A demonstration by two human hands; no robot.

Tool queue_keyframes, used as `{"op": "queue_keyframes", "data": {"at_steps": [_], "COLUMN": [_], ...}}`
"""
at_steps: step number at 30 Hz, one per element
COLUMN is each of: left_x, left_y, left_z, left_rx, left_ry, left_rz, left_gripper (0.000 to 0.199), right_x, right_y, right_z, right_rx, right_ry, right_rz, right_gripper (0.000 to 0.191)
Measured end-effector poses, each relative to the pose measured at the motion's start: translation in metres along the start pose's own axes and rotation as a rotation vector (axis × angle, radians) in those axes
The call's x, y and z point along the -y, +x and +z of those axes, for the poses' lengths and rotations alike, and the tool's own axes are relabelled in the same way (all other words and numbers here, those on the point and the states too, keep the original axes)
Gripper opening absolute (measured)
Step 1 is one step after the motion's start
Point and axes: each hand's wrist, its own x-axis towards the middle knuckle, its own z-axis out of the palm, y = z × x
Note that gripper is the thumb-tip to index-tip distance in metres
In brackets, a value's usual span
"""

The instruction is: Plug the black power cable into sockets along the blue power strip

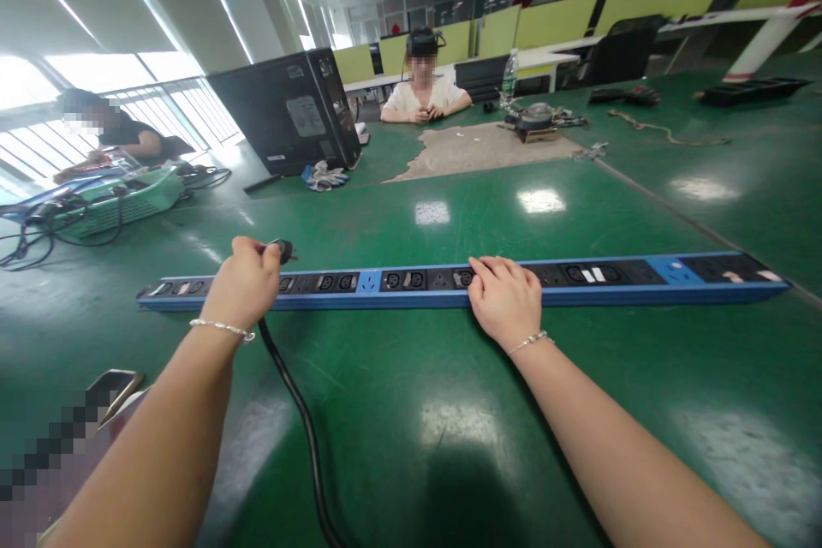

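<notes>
A long blue power strip (420, 298) with black and blue sockets lies across the green table. Above its left part, my left hand (247, 278) is closed round a black power plug (280, 252), whose pins point right. The plug's black cord (301, 411) runs from under that hand down to the bottom edge. My right hand (505, 295) rests on the strip right of its middle, fingers stretched over the top and covering some sockets. It lies on the strip without visibly lifting it.
A black computer case (276, 116) stands at the back left, with gloves (324, 177) beside it. Cables fill a green basket (122, 204) farther left. One person (425, 94) sits across the table, another (122, 128) at far left. A phone (112, 394) lies near my left forearm.
</notes>
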Motion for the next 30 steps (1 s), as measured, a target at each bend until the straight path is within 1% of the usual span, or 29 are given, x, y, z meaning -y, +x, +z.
{"op": "queue_keyframes", "data": {"at_steps": [1,2,4,6,7,11,14,19,24,28,30], "left_x": [-0.004,-0.008,-0.016,-0.025,-0.029,-0.046,-0.056,-0.068,-0.074,-0.08,-0.083], "left_y": [-0.001,-0.003,-0.008,-0.013,-0.016,-0.022,-0.02,-0.013,-0.014,-0.019,-0.021], "left_z": [-0.005,-0.007,-0.005,0.003,0.008,0.026,0.035,0.042,0.047,0.052,0.054], "left_rx": [0.01,0.046,0.147,0.236,0.262,0.311,0.351,0.356,0.402,0.326,0.309], "left_ry": [-0.006,-0.015,-0.045,-0.084,-0.097,-0.082,-0.067,-0.028,-0.011,0.092,0.126], "left_rz": [0.023,0.045,0.081,0.11,0.132,0.226,0.253,0.266,0.255,0.279,0.283], "left_gripper": [0.048,0.046,0.043,0.041,0.04,0.038,0.038,0.037,0.038,0.037,0.036], "right_x": [0.0,0.0,0.0,0.0,0.0,0.0,0.0,0.001,0.001,0.001,0.001], "right_y": [0.0,0.0,0.0,0.001,0.001,0.001,0.0,0.001,0.001,0.0,0.0], "right_z": [0.0,0.0,0.0,0.0,0.0,0.001,0.0,-0.001,-0.001,0.0,0.0], "right_rx": [-0.001,-0.002,0.0,0.001,0.001,-0.01,-0.005,0.012,0.009,0.01,0.007], "right_ry": [0.0,0.0,0.002,0.004,0.006,0.019,0.024,0.017,0.019,0.031,0.042], "right_rz": [0.004,0.007,0.005,0.003,0.003,0.009,0.011,0.013,0.019,0.026,0.028], "right_gripper": [0.033,0.033,0.033,0.033,0.033,0.033,0.033,0.033,0.034,0.033,0.033]}}
